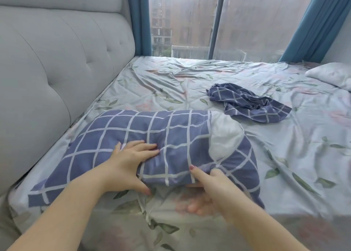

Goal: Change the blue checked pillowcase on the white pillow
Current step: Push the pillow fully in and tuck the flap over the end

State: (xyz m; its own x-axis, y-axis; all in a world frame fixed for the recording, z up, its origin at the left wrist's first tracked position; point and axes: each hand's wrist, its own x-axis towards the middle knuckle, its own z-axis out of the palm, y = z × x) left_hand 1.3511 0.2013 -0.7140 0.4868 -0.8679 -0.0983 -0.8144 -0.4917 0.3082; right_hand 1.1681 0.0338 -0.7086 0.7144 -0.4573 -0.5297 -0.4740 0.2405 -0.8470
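A white pillow (225, 136) lies on the bed near me, mostly inside a blue checked pillowcase (144, 135); its white end shows at the case's open right side. My left hand (131, 161) lies on top of the case, fingers spread and pressing into the fabric, thumb at the near edge. My right hand (205, 186) pinches the case's near edge between thumb and fingers, just below the open end. A second blue checked pillowcase (247, 102) lies crumpled farther out on the bed.
The floral sheet (161, 80) covers the whole bed. A grey tufted headboard (57, 61) runs along the left. Another white pillow (330, 76) lies at the far right. Behind the bed are a large window (190, 23) and blue curtains (313, 23).
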